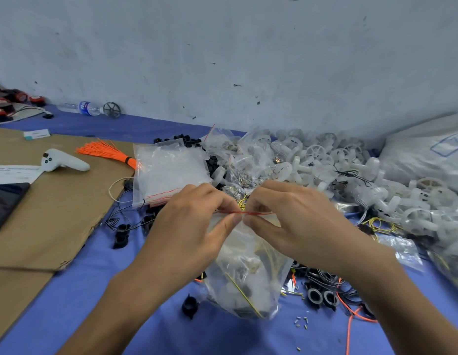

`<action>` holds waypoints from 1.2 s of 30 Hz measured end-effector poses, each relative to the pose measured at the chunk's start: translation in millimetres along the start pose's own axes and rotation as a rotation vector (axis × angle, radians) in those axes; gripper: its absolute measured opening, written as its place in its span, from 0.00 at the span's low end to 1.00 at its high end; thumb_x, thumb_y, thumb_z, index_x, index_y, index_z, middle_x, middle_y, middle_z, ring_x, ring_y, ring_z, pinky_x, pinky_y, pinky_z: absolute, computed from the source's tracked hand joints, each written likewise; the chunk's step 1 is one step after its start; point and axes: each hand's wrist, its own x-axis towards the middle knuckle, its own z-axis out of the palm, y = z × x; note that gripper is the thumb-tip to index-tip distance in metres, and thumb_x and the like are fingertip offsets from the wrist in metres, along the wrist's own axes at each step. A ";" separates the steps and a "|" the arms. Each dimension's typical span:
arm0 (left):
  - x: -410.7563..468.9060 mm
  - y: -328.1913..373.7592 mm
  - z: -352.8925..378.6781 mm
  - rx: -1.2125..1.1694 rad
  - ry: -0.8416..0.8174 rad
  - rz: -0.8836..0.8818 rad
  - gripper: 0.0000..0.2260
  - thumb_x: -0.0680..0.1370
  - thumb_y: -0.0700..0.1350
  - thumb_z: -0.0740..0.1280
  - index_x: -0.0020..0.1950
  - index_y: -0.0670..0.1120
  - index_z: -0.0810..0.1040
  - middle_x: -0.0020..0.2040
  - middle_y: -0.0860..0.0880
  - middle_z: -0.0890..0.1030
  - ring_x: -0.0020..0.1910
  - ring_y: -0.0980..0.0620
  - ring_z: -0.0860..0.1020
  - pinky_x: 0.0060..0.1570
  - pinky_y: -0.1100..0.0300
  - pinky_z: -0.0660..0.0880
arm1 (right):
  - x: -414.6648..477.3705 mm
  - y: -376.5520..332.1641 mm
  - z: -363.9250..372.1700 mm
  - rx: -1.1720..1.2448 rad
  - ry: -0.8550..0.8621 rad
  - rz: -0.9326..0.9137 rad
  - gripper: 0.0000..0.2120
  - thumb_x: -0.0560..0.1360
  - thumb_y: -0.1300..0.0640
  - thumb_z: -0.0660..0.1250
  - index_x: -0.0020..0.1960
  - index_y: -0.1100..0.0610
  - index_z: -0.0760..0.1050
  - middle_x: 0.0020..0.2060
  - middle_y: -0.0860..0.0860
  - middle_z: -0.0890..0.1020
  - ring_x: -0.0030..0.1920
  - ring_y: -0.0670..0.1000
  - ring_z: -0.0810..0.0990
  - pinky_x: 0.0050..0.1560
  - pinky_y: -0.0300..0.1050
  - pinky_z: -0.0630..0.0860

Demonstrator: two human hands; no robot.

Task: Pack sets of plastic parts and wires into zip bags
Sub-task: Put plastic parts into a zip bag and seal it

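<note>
Zip bag (244,275), filled: left hand (194,221) and right hand (294,221) are pinching its red strip (244,213), sealing 1 set inside.

both bare forearms enter from the lower edge of the frame and converge toward its middle, wrists fairly straight. the left hand (194,221) lies back-up, thumb and forefinger pinching the top edge of a zip bag (248,272). the right hand (292,216), also back-up, pinches the same edge just beside it, thumb beneath, other fingers curled. the two thumb tips nearly touch.
</note>
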 end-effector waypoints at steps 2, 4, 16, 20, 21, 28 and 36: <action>0.8 -0.1 -0.8 0.006 -0.001 -0.005 0.06 0.76 0.56 0.65 0.47 0.56 0.79 0.45 0.60 0.77 0.49 0.58 0.72 0.51 0.59 0.69 | -2.7 2.8 -1.3 0.014 0.014 0.018 0.07 0.77 0.41 0.61 0.49 0.44 0.73 0.45 0.40 0.76 0.48 0.44 0.77 0.48 0.50 0.75; 1.3 -2.1 -2.3 0.000 -0.010 -0.014 0.06 0.77 0.55 0.65 0.47 0.55 0.79 0.45 0.60 0.77 0.48 0.57 0.72 0.51 0.57 0.69 | -6.6 7.4 -3.6 0.007 0.028 0.039 0.08 0.76 0.40 0.62 0.50 0.43 0.72 0.46 0.39 0.76 0.50 0.43 0.76 0.50 0.49 0.75; 4.2 4.7 -0.7 0.054 -0.044 0.053 0.05 0.76 0.55 0.65 0.48 0.56 0.77 0.46 0.60 0.76 0.48 0.58 0.71 0.49 0.61 0.67 | -7.0 9.6 0.8 0.081 0.049 -0.005 0.07 0.78 0.44 0.64 0.48 0.46 0.76 0.43 0.41 0.78 0.47 0.44 0.78 0.47 0.51 0.76; 1.6 0.3 -0.3 0.070 -0.022 0.050 0.05 0.77 0.53 0.64 0.47 0.54 0.78 0.45 0.60 0.77 0.46 0.58 0.71 0.48 0.60 0.68 | -14.9 22.1 -4.3 0.137 0.067 0.035 0.04 0.77 0.46 0.66 0.47 0.45 0.76 0.43 0.38 0.77 0.45 0.39 0.76 0.48 0.47 0.75; 1.2 -0.6 -0.3 0.069 -0.018 0.044 0.05 0.77 0.53 0.64 0.47 0.54 0.78 0.45 0.60 0.77 0.46 0.58 0.72 0.48 0.60 0.69 | -16.6 24.3 -6.0 0.145 0.070 0.033 0.03 0.77 0.47 0.67 0.46 0.45 0.76 0.42 0.38 0.77 0.44 0.38 0.75 0.48 0.46 0.75; 3.2 10.1 10.4 -0.005 -0.039 0.091 0.06 0.78 0.53 0.64 0.49 0.53 0.78 0.46 0.60 0.76 0.48 0.57 0.72 0.50 0.59 0.69 | -14.9 21.2 -1.9 0.159 0.072 0.009 0.05 0.77 0.45 0.66 0.46 0.45 0.77 0.42 0.37 0.77 0.44 0.39 0.76 0.47 0.45 0.75; 5.1 11.3 10.1 -0.015 0.002 0.066 0.05 0.76 0.53 0.66 0.47 0.54 0.79 0.46 0.60 0.78 0.49 0.56 0.73 0.51 0.60 0.69 | -17.6 24.1 -4.7 0.159 0.110 -0.017 0.05 0.77 0.47 0.67 0.44 0.47 0.76 0.39 0.41 0.77 0.42 0.43 0.76 0.45 0.47 0.75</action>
